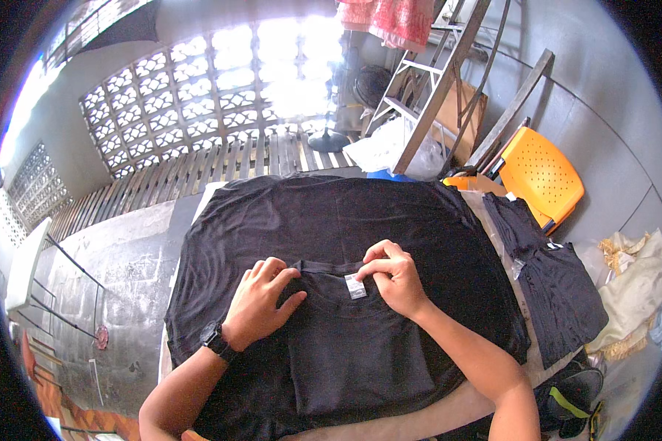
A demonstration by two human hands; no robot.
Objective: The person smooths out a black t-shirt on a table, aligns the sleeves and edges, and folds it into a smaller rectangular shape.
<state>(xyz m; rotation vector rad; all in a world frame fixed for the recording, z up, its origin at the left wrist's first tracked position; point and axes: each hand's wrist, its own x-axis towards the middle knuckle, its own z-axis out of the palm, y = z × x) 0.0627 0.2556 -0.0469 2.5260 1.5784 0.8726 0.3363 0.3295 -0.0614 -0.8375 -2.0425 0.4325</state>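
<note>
A black garment (358, 353), folded into a rough rectangle, lies on a larger black cloth (331, 220) that covers most of the table. At its upper edge is a neckline with a white label (356, 286) bearing writing. My left hand (262, 300), with a black watch (216, 337) on the wrist, rests at the left end of this edge, fingers bent and thumb apart; whether it pinches fabric I cannot tell. My right hand (394, 275) has thumb and forefinger closed on the collar edge beside the label.
Folded black garments (562, 297) lie along the table's right side, with cream fabric (634, 292) beyond them. An orange chair (540, 176), a stepladder (441, 82) and a plastic bag (386, 146) stand past the far right corner. A white table (27, 270) is at the far left.
</note>
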